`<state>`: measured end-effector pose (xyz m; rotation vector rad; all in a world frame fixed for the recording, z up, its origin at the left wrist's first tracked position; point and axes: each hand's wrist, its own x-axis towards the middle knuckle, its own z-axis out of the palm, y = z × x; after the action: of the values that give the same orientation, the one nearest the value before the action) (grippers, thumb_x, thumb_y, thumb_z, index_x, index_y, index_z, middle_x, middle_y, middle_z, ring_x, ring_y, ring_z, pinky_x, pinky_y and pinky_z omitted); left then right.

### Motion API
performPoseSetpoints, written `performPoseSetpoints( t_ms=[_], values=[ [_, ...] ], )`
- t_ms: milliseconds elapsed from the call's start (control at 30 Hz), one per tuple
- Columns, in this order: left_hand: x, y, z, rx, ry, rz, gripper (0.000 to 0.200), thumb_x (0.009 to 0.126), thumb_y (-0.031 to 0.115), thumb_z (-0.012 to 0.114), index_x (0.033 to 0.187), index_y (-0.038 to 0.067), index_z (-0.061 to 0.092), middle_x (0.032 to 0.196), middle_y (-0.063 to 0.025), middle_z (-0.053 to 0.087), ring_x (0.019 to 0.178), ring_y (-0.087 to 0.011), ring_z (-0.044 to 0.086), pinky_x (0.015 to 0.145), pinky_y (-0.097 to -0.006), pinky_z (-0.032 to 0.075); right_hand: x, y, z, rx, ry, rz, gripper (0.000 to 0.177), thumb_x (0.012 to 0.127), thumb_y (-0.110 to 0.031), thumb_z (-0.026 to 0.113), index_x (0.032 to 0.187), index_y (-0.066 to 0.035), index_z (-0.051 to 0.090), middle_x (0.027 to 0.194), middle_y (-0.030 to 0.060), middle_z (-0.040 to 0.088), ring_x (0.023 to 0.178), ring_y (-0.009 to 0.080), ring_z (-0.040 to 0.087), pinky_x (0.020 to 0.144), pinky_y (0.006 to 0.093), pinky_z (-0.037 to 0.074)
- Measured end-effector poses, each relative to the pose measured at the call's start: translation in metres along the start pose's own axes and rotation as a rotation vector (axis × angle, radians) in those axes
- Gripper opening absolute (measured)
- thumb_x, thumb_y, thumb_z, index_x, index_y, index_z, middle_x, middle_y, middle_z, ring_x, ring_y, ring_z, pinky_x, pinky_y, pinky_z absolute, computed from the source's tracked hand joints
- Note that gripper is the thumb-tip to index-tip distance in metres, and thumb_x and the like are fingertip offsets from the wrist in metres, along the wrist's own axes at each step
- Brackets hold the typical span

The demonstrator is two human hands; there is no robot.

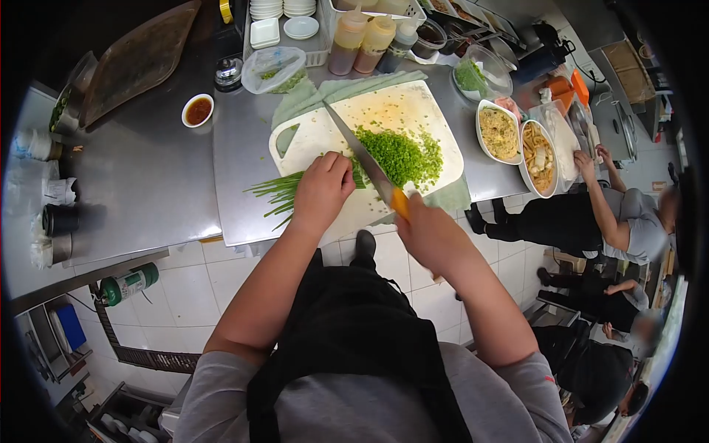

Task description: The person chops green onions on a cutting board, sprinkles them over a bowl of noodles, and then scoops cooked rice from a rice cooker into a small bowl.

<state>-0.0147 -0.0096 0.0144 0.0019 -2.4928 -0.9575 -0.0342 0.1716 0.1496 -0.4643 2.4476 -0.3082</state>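
Observation:
My right hand (430, 235) is closed around the yellow handle of a kitchen knife (362, 153), whose long blade slants up and left across the cutting board. With fingers curled, my left hand (323, 188) presses a bunch of green onions (277, 196) onto the board, just left of the blade. Their long green ends stick out past the board's lower left edge. To the right of the blade lies a pile of chopped green onion (402, 156). The white cutting board (443, 129) rests on a green cloth (295, 103).
Above the board stand squeeze bottles (347, 44) and a plastic container with greens (273, 70). A sauce bowl (198, 111) sits at left. Two food dishes (499, 131) stand at right, near a co-worker (613, 221). Other people are at lower right.

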Motion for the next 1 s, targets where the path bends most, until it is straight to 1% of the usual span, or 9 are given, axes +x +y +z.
performPoseSetpoints(
  t_ms=[67, 133, 200, 400, 500, 567, 733, 833, 1000],
  values=[
    [0.001, -0.001, 0.002, -0.002, 0.018, 0.008, 0.019, 0.074, 0.002, 0.069, 0.087, 0.007, 0.056, 0.087, -0.0082, 0.057, 0.082, -0.0287, 0.059, 0.072, -0.0405, 0.052, -0.031, 0.006, 0.006, -0.116, -0.057, 0.02, 0.032, 0.099, -0.025, 0.051, 0.113, 0.003, 0.044, 0.077, 0.0272, 0.067, 0.074, 0.0434, 0.069, 0.068, 0.0529, 0.056],
    [0.0, 0.0, 0.001, -0.002, 0.029, 0.021, 0.019, 0.074, 0.002, 0.069, 0.087, 0.007, 0.056, 0.087, -0.0082, 0.056, 0.082, -0.0287, 0.059, 0.072, -0.0404, 0.052, -0.013, 0.002, 0.043, -0.122, 0.018, 0.102, 0.034, 0.099, -0.026, 0.051, 0.114, 0.003, 0.044, 0.075, 0.0269, 0.067, 0.074, 0.044, 0.069, 0.067, 0.0539, 0.056],
    [0.001, 0.002, -0.001, 0.003, 0.0, -0.002, 0.019, 0.074, 0.001, 0.069, 0.087, 0.006, 0.056, 0.087, -0.0084, 0.057, 0.082, -0.0287, 0.06, 0.072, -0.0402, 0.052, 0.023, 0.009, 0.059, -0.1, 0.123, 0.006, 0.034, 0.099, -0.026, 0.05, 0.115, 0.004, 0.044, 0.077, 0.0269, 0.068, 0.073, 0.044, 0.069, 0.067, 0.0539, 0.056],
    [-0.001, -0.002, 0.002, -0.012, 0.016, 0.0, 0.02, 0.075, 0.002, 0.07, 0.091, 0.007, 0.058, 0.091, -0.0088, 0.059, 0.083, -0.0306, 0.06, 0.073, -0.0409, 0.051, -0.028, 0.0, 0.001, -0.121, -0.087, 0.065, 0.035, 0.097, -0.024, 0.051, 0.117, 0.004, 0.043, 0.078, 0.027, 0.068, 0.074, 0.0445, 0.069, 0.069, 0.0527, 0.056],
    [0.0, 0.0, 0.002, 0.021, 0.028, 0.004, 0.017, 0.076, 0.002, 0.069, 0.088, 0.005, 0.057, 0.088, -0.0096, 0.057, 0.082, -0.0297, 0.06, 0.072, -0.0405, 0.052, 0.006, 0.0, 0.051, -0.086, 0.032, 0.067, 0.033, 0.098, -0.024, 0.051, 0.114, 0.004, 0.044, 0.081, 0.0282, 0.068, 0.077, 0.0439, 0.069, 0.07, 0.0531, 0.056],
    [-0.001, 0.0, 0.002, 0.015, 0.027, 0.013, 0.016, 0.076, 0.003, 0.069, 0.088, 0.005, 0.057, 0.088, -0.0098, 0.057, 0.082, -0.0298, 0.06, 0.072, -0.0407, 0.052, 0.025, -0.001, 0.043, -0.085, 0.084, 0.021, 0.032, 0.098, -0.024, 0.051, 0.113, 0.003, 0.044, 0.082, 0.0286, 0.068, 0.077, 0.0437, 0.069, 0.07, 0.0534, 0.056],
    [0.0, -0.001, 0.0, 0.006, 0.025, 0.02, 0.016, 0.077, 0.003, 0.068, 0.088, 0.005, 0.057, 0.087, -0.0104, 0.057, 0.081, -0.0303, 0.06, 0.072, -0.0411, 0.052, -0.02, -0.005, 0.005, -0.112, -0.066, 0.071, 0.03, 0.098, -0.024, 0.051, 0.111, 0.003, 0.044, 0.083, 0.0267, 0.069, 0.077, 0.0435, 0.07, 0.072, 0.0524, 0.056],
    [-0.001, 0.0, 0.001, 0.009, 0.017, 0.029, 0.016, 0.077, 0.003, 0.068, 0.088, 0.005, 0.056, 0.087, -0.0106, 0.057, 0.082, -0.0304, 0.06, 0.072, -0.0411, 0.052, 0.009, -0.01, 0.05, -0.07, 0.031, 0.098, 0.031, 0.098, -0.024, 0.051, 0.111, 0.002, 0.044, 0.083, 0.0259, 0.069, 0.08, 0.0425, 0.07, 0.073, 0.0519, 0.056],
    [-0.004, -0.002, 0.003, -0.007, 0.016, -0.022, 0.017, 0.079, 0.004, 0.068, 0.092, 0.007, 0.058, 0.092, -0.0089, 0.059, 0.087, -0.0309, 0.06, 0.077, -0.0422, 0.049, 0.037, 0.003, 0.023, -0.017, 0.091, -0.018, 0.032, 0.098, -0.026, 0.052, 0.11, 0.003, 0.047, 0.084, 0.0258, 0.069, 0.082, 0.0422, 0.069, 0.074, 0.0501, 0.055]
  ],
)
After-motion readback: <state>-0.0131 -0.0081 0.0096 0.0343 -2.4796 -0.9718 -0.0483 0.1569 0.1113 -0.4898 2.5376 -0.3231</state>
